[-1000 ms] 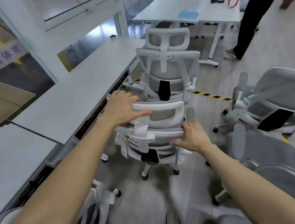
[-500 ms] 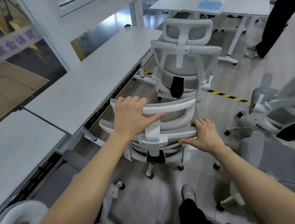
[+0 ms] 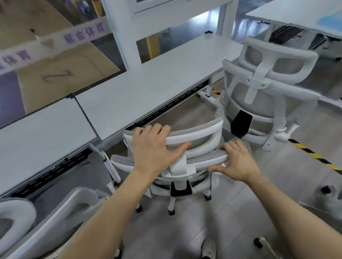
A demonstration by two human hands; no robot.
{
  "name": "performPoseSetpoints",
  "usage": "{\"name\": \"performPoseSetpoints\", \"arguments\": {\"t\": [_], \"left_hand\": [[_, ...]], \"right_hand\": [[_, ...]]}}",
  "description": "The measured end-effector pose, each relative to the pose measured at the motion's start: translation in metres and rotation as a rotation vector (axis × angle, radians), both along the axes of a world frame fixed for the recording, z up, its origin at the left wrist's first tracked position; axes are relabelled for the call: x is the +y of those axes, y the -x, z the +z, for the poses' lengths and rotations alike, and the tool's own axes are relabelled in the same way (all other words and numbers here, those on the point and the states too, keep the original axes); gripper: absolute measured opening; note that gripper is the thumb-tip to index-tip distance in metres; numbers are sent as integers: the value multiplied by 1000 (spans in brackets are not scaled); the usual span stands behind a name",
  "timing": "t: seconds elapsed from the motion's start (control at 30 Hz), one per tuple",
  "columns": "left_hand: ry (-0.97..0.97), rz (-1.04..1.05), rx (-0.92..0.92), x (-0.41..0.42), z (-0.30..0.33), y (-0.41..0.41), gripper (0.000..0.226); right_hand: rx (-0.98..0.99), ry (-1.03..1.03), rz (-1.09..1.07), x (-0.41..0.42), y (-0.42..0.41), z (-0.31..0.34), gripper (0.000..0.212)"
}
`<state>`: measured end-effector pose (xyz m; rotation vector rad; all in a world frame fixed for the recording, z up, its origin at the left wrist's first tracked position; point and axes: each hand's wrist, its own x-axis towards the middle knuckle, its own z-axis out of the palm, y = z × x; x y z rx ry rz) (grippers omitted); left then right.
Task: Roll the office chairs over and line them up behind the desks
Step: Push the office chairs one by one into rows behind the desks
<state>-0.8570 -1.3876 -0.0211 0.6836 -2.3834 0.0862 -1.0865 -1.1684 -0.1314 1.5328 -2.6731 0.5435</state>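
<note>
A white office chair with grey mesh (image 3: 199, 136) stands right before me, its back toward me, facing the edge of a long white desk (image 3: 145, 95). My left hand (image 3: 153, 149) grips the top rail of its headrest, fingers curled over the far side. My right hand (image 3: 236, 159) holds the right end of the backrest's upper rim, thumb underneath. A second white chair (image 3: 266, 90) stands to the right at the same desk. A third chair (image 3: 43, 229) is at the lower left by another white desk (image 3: 35, 133).
A glass partition with white frames (image 3: 121, 33) runs behind the desks. Black-and-yellow floor tape (image 3: 320, 160) crosses the right side. Part of another chair base (image 3: 330, 196) lies at the far right. One more desk (image 3: 298, 8) stands at the top right. My shoe (image 3: 208, 251) shows at the bottom.
The chair in my hands has rolled left and closer to the desk edge, and my view has swung left. Both hands keep their hold on it. The person at the back is out of view.
</note>
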Motion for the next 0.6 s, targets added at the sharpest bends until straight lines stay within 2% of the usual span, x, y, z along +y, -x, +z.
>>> {"name": "performPoseSetpoints", "arguments": {"t": [0.17,0.27,0.6], "left_hand": [[46,-18,-11,-2,0,3,57],[57,-20,-43,-2,-1,3,59],[158,-12,52,1,-12,16,57]], "right_hand": [[-18,-10,100,-19,31,-1,103],[-20,3,143,-26,42,-3,100],[4,4,216,-28,60,5,100]]}}
